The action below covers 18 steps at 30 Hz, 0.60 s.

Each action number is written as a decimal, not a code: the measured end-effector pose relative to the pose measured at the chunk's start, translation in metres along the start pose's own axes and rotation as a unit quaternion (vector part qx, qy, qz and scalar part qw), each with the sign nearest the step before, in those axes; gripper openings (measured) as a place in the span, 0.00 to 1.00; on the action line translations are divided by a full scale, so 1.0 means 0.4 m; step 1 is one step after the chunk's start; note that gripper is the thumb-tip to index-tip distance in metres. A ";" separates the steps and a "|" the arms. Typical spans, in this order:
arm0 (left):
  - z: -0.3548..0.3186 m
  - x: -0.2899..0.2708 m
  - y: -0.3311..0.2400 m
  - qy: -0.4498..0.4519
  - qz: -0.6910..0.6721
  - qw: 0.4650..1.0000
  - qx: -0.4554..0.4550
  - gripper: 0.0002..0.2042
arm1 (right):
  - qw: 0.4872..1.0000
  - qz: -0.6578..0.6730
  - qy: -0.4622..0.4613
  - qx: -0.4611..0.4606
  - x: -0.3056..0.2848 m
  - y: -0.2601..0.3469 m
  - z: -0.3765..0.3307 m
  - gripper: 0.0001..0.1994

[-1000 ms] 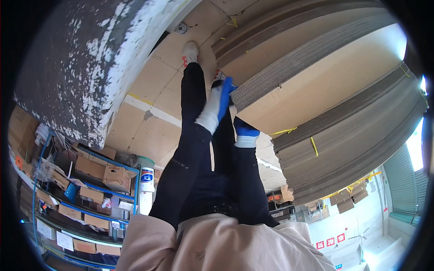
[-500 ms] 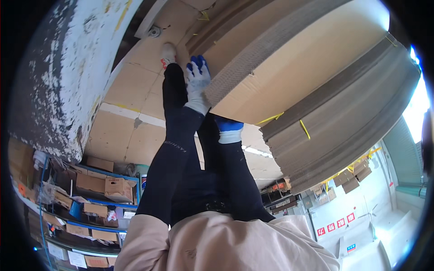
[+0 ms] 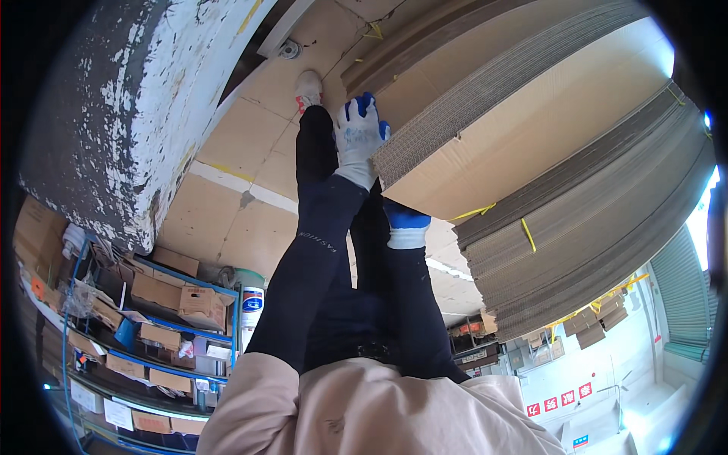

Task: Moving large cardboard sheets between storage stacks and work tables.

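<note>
A thick bundle of flat corrugated cardboard sheets (image 3: 523,129) leans in from the right, its ribbed edge toward me. Beside that bundle's left corner is my left hand (image 3: 360,140), in a white glove with blue palm and fingertips. Its fingers are apart and slightly bent, with the thumb next to the ribbed edge; whether it touches is unclear. My right hand (image 3: 407,220), gloved the same way, is at the lower edge of the bundle, and the cardboard hides its fingers. Yellow strapping (image 3: 475,212) shows between this bundle and a grey-brown cardboard stack (image 3: 584,235) to its right.
Another layer of cardboard (image 3: 425,91) lies behind the bundle. At the left stands a large paint-worn block (image 3: 114,114). A blue-framed shelf (image 3: 186,330) with boxes and a white bucket (image 3: 251,303) are at lower left. Tan floor (image 3: 220,220) carries a white line.
The whole view has shifted, so most things appear farther right. My left hand's fingers are more bent and its thumb now shows toward the bundle. My right hand stays under the bundle's edge.
</note>
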<state>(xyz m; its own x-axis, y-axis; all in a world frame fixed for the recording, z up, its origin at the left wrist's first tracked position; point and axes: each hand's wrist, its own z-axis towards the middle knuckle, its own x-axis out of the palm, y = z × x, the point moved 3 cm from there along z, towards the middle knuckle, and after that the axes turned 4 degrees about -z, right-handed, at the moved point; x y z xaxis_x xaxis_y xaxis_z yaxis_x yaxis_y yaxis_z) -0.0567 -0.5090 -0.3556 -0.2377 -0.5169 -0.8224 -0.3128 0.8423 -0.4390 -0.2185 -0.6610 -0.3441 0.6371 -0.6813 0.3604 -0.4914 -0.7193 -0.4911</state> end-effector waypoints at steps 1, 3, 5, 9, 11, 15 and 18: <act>-0.001 0.001 -0.004 -0.001 -0.010 1.000 0.007 0.28 | 0.972 -0.230 0.004 -0.054 -0.015 0.002 0.001 0.30; -0.001 -0.004 -0.006 -0.005 -0.028 0.999 0.016 0.25 | 0.974 -0.222 0.003 -0.050 -0.011 -0.011 0.004 0.30; -0.007 -0.020 -0.005 -0.013 -0.034 0.999 0.018 0.23 | 0.989 0.145 -0.002 0.037 0.027 -0.049 -0.002 0.31; -0.032 -0.060 -0.005 -0.009 -0.120 0.993 0.001 0.19 | 0.949 0.306 -0.017 0.074 0.058 -0.096 -0.013 0.32; -0.040 -0.081 0.012 0.080 -0.325 0.940 -0.066 0.16 | 0.947 0.314 -0.028 0.068 0.063 -0.086 -0.024 0.31; -0.047 -0.073 0.043 0.201 -0.554 0.790 -0.170 0.11 | 0.946 0.319 -0.038 0.049 0.051 -0.042 -0.052 0.31; -0.033 -0.105 0.007 0.273 -0.609 0.701 -0.251 0.15 | 0.869 0.488 -0.031 0.072 0.037 -0.029 -0.058 0.30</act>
<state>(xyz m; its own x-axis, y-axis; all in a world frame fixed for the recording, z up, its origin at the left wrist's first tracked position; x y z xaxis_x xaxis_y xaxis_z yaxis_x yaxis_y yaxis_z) -0.0596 -0.4871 -0.3176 0.2123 -0.9030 0.3735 -0.8412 -0.3634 -0.4003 -0.2170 -0.6661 -0.3148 -0.0087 -0.9460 -0.3241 -0.7394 0.2243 -0.6348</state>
